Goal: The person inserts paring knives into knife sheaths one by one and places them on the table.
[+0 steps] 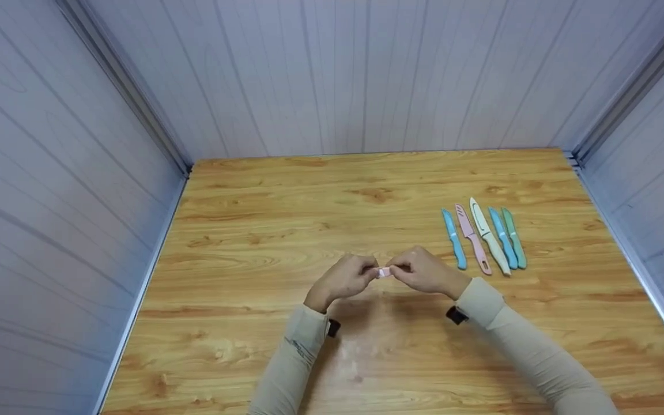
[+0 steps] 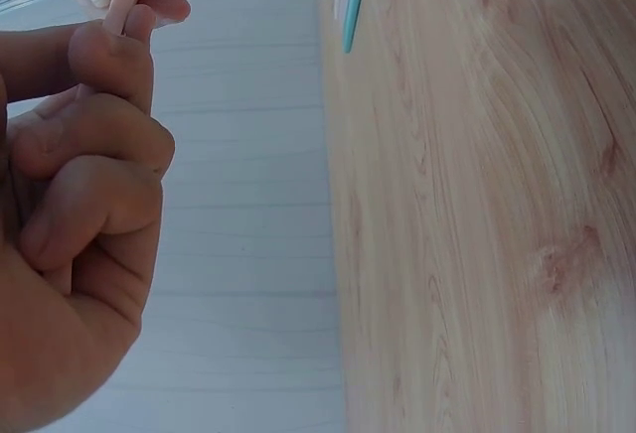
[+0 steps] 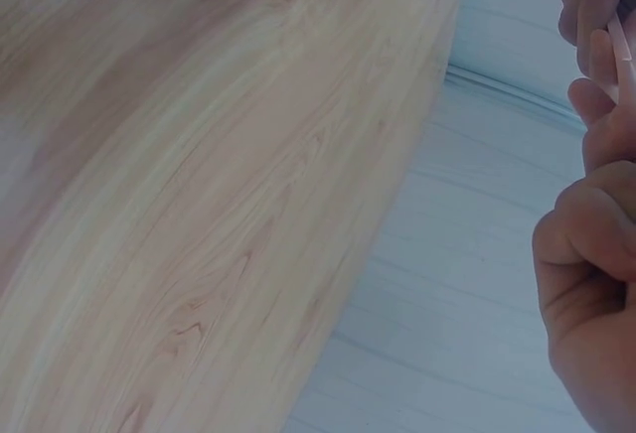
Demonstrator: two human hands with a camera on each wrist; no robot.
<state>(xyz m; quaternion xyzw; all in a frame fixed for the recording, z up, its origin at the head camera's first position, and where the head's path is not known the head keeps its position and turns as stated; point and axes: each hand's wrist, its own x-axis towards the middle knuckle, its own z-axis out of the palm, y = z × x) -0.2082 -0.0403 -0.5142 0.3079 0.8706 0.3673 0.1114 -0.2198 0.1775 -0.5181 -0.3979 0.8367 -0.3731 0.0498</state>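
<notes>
In front of me, low over the table, both hands hold a slim pink knife (image 1: 384, 271) with a whitish band at its middle. My left hand (image 1: 346, 278) grips one end with curled fingers. On the other end, my right hand (image 1: 426, 271) pinches with thumb and fingers. Only a short stretch of the knife shows between the fingertips; the fists hide the rest. The left wrist view shows that slim strip edge-on between the two hands, and the right wrist view catches it at its right edge.
Right of my hands several knives lie side by side on the wooden table (image 1: 263, 230): a blue knife (image 1: 453, 239), a larger pink knife (image 1: 473, 239), a cream knife (image 1: 490, 236), another blue knife (image 1: 503, 238) and a green knife (image 1: 515, 238). Pale panels (image 1: 338, 75) enclose the table.
</notes>
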